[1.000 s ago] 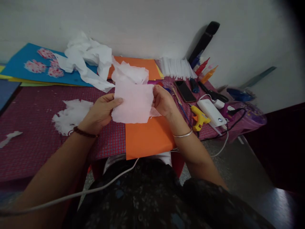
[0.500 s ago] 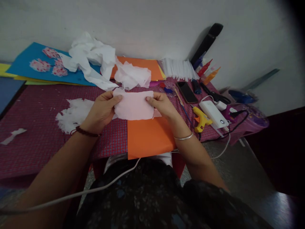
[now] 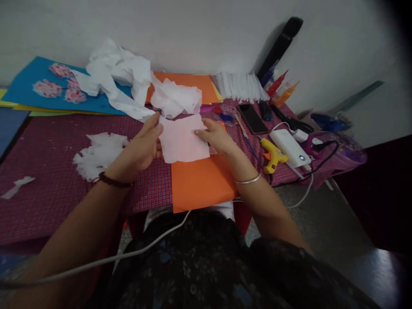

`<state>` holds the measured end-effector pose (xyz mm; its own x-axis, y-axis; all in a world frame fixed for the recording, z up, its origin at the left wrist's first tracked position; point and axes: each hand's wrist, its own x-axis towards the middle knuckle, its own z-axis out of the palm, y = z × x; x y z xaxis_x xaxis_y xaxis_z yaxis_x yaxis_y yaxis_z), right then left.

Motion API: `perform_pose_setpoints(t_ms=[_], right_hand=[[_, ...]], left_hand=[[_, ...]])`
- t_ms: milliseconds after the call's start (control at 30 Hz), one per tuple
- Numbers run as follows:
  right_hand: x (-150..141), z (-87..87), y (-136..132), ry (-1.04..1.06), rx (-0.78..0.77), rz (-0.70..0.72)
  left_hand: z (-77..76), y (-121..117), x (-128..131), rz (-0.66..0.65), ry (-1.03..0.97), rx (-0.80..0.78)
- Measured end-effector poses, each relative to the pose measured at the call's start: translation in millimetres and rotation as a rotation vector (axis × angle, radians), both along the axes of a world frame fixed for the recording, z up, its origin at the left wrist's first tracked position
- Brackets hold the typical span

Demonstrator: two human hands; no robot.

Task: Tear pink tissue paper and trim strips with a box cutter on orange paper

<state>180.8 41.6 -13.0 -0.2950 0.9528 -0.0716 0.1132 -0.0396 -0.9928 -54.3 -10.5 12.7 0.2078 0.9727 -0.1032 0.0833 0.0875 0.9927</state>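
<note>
A thin, pale pink-white piece of tissue paper [image 3: 184,139] with torn edges is held above the table. My right hand [image 3: 217,136] pinches its right edge, thumb on top and fingers behind. At the left edge is my left hand [image 3: 146,143], its fingers apart and touching or nearly touching the paper; its thumb does not lie over it. An orange sheet [image 3: 202,182] lies underneath at the table's front edge. Part of another pale piece shows below the right hand. To the left sits a heap of torn white tissue [image 3: 99,154].
Behind are crumpled white tissue [image 3: 112,68], more tissue pieces [image 3: 177,98] and a blue sheet [image 3: 24,88] with pink-white tufts. On the right lie a phone [image 3: 252,119], a yellow glue gun [image 3: 273,156], a white power bank [image 3: 288,148] and cables. A white cable [image 3: 144,251] crosses my lap.
My left thumb has come off the face of the tissue paper to its left edge. The paper has tilted slightly, and the right hand keeps its pinch. The view has shifted a little.
</note>
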Motion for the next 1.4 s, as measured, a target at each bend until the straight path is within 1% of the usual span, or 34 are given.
perform_pose_setpoints(t_ms=[33, 67, 100, 133, 200, 267, 300, 367, 400, 500, 567, 667, 767, 833, 900, 1033, 1133, 1200, 1233, 1267, 1333, 1400], right_hand=[[0, 2.9, -1, -0.011, 0.016, -0.052], [0, 6.8, -3, -0.018, 0.035, -0.086], [0, 11.3, -5, -0.023, 0.050, -0.091], [1, 16.3, -8, -0.026, 0.048, -0.062], [3, 26.0, -14, -0.056, -0.022, 0.075], [7, 33.4, -23, -0.115, -0.102, 0.221], [9, 35.8, -28, -0.146, -0.113, 0.272], [16, 38.4, -42, -0.199, -0.078, 0.324], [20, 38.7, -51, -0.214, -0.039, 0.328], [34, 36.4, -84, -0.225, 0.123, 0.310], [42, 31.6, -109, -0.224, 0.222, 0.276], [50, 20.5, -142, -0.227, 0.276, 0.238], [54, 12.0, -160, -0.224, 0.308, 0.230], [56, 11.5, -163, -0.239, 0.328, 0.239], [58, 14.6, -158, -0.316, 0.365, 0.240], [58, 19.5, -133, -0.631, 0.523, 0.257], [58, 19.7, -111, -0.851, 0.600, 0.244], [57, 24.5, -105, -0.960, 0.615, 0.170], [56, 29.5, -106, -0.980, 0.618, 0.147], [53, 36.1, -110, -0.962, 0.628, 0.156], [47, 50.9, -126, -0.858, 0.652, 0.242], [39, 60.3, -144, -0.734, 0.653, 0.415]], left_hand=[[4.5, -5, 0, 0.008, 0.012, 0.007], [8.7, -9, -1, -0.039, 0.084, 0.010], [12.3, -12, -2, -0.100, 0.171, 0.008], [15.2, -14, -3, -0.169, 0.264, 0.009], [18.8, -16, -3, -0.261, 0.410, 0.038], [19.9, -17, -3, -0.302, 0.484, 0.091], [20.0, -19, -2, -0.311, 0.498, 0.118], [19.6, -24, -2, -0.313, 0.496, 0.148], [19.2, -28, -2, -0.305, 0.484, 0.146], [16.6, -46, -6, -0.272, 0.439, 0.086], [13.3, -59, -11, -0.252, 0.417, 0.053], [7.3, -78, -17, -0.223, 0.415, 0.069], [3.3, -94, -20, -0.168, 0.458, 0.087], [2.6, -104, -21, -0.113, 0.495, 0.076], [2.8, -115, -21, -0.060, 0.524, 0.063], [0.6, -131, -23, -0.047, 0.566, 0.035], [-3.1, -136, -25, -0.050, 0.541, -0.003], [-4.0, -136, -25, -0.089, 0.513, 0.013], [-3.5, -135, -25, -0.138, 0.501, 0.030], [-2.5, -134, -23, -0.199, 0.493, 0.043], [1.0, -132, -19, -0.306, 0.489, 0.052], [5.4, -132, -12, -0.391, 0.484, 0.077]])
